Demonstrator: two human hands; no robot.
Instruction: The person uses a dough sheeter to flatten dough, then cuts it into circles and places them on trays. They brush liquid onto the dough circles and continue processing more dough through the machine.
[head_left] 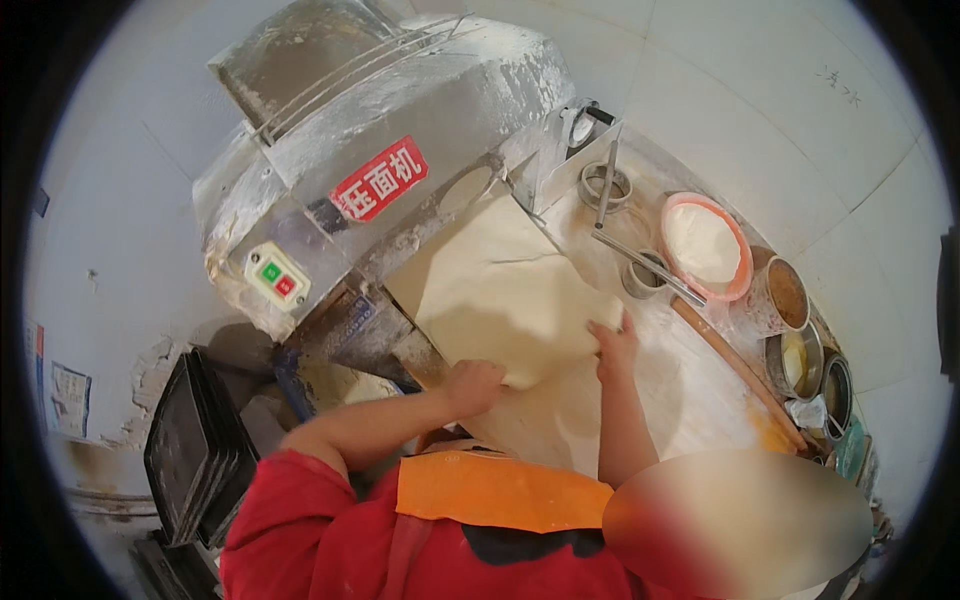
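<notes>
A wide, pale dough sheet [510,300] stretches from the front of a metal dough sheeter [420,130] onto the work table [680,390]. My left hand [475,388] has its fingers closed at the sheet's near edge. At the right edge my right hand [615,345] pinches the dough, thumb and fingers around the border. Between the two hands the near edge hangs slightly uneven, and a crease runs across the far part. The sheet's far end lies against the machine's opening.
Green and red buttons sit on a switch box [278,277]. Along the table's right side stand a pink bowl of flour [706,245], a wooden rolling pin [740,370], a metal rod [648,266] and several tubs. Black trays [200,440] are stacked at left. A blurred patch covers the lower right.
</notes>
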